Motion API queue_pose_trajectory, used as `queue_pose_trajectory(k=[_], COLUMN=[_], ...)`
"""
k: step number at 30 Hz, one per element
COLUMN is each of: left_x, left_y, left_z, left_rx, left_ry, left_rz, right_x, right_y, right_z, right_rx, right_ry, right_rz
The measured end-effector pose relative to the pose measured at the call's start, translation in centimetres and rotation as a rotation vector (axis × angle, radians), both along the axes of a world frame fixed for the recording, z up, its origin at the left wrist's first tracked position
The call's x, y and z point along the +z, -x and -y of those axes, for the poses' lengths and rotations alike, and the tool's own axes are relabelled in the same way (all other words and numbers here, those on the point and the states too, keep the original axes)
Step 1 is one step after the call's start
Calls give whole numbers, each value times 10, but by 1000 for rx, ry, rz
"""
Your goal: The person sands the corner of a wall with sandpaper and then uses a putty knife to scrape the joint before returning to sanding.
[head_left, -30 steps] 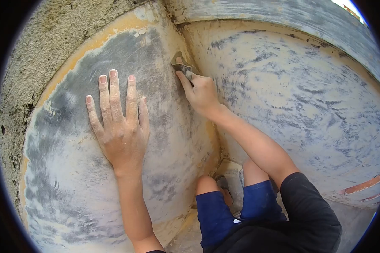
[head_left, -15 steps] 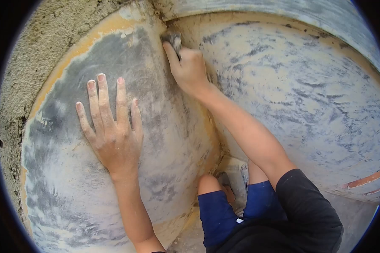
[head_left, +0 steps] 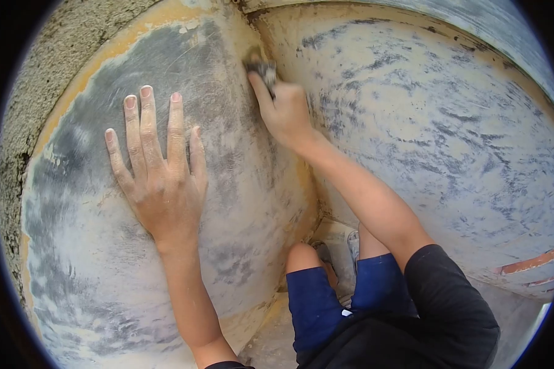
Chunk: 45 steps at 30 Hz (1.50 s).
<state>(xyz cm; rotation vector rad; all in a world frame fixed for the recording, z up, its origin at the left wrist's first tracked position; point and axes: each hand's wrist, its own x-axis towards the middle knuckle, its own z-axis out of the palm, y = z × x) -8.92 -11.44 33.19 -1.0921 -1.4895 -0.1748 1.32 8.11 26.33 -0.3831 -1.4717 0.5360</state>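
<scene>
On the left-hand wall face (head_left: 92,246), grey and rubbed pale, the left hand (head_left: 157,178) lies flat with fingers spread, gripping nothing, well apart from the corner seam (head_left: 301,184) where the two faces meet. Just right of it and higher, the right hand (head_left: 286,114) has its grip closed on a small dark sanding pad (head_left: 264,69), pressed into the seam's upper end. That seam's long axis runs down toward the knees, and the right hand is plainly the nearer to it.

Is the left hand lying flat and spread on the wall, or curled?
Flat and spread: the left hand lies palm-down on the grey wall panel, fingers straight and fanned apart, holding nothing.
</scene>
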Motion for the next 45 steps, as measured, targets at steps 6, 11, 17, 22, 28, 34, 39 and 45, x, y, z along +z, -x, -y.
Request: queue_pose_trajectory(k=[6, 11, 17, 22, 28, 34, 39, 45], left_x=[0, 0, 3, 0, -2, 1, 1, 2], left_y=[1, -1, -3, -2, -1, -2, -4, -2], left_z=[-2, 1, -1, 0, 1, 2, 1, 1], left_rx=[9, 1, 22, 17, 43, 29, 39, 27], left_ry=[-10, 5, 16, 0, 25, 1, 10, 9], left_rz=[-13, 5, -8, -3, -15, 5, -3, 2], right_x=[25, -11, 33, -19, 25, -6, 26, 1], right_y=[1, -6, 9, -2, 6, -3, -1, 1], right_z=[-11, 8, -11, 12, -10, 3, -3, -2], right_rx=[-118, -63, -80, -84, -39, -93, -83, -70], right_ry=[-67, 12, -45, -85, -18, -37, 9, -79], right_rz=[40, 121, -19, 120, 13, 153, 59, 71])
